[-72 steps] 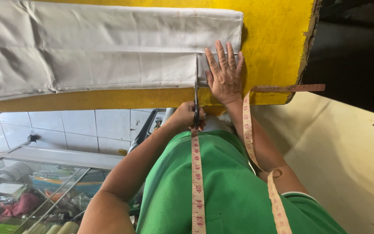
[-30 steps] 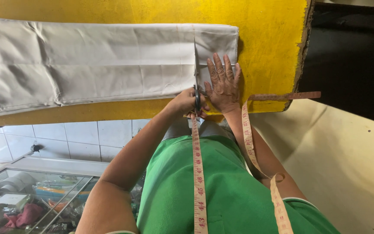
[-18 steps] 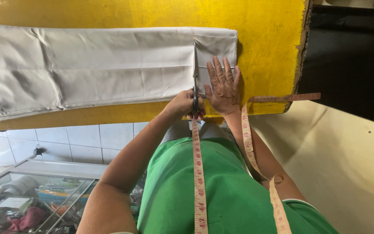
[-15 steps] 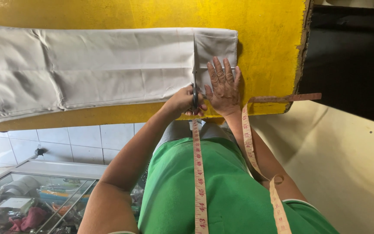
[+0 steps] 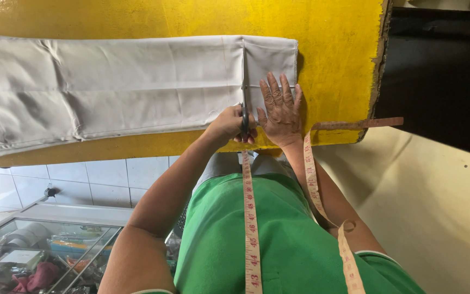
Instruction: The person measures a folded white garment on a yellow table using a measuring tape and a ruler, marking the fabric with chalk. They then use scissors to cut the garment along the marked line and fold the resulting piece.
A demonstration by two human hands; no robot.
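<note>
A long grey cloth [image 5: 137,87] lies folded across the yellow table [image 5: 333,54]. My left hand [image 5: 227,124] is shut on the handles of dark scissors [image 5: 243,81]. Their blades run away from me across the cloth and reach almost to its far edge. A short end piece of cloth [image 5: 270,57] lies to the right of the blades. My right hand [image 5: 281,109] rests flat, fingers spread, on that end piece just beside the scissors. A measuring tape [image 5: 251,218] hangs from my neck over my green shirt, with one end lying at the table edge.
The table's worn right edge [image 5: 379,71] borders a dark space. A cream surface [image 5: 436,207] lies at the lower right. White tiles [image 5: 82,177] and a glass display case [image 5: 44,256] holding several items sit at the lower left.
The scissors have advanced away from me through the cloth, and the cut line has grown longer. My right hand stays pressed flat on the end piece.
</note>
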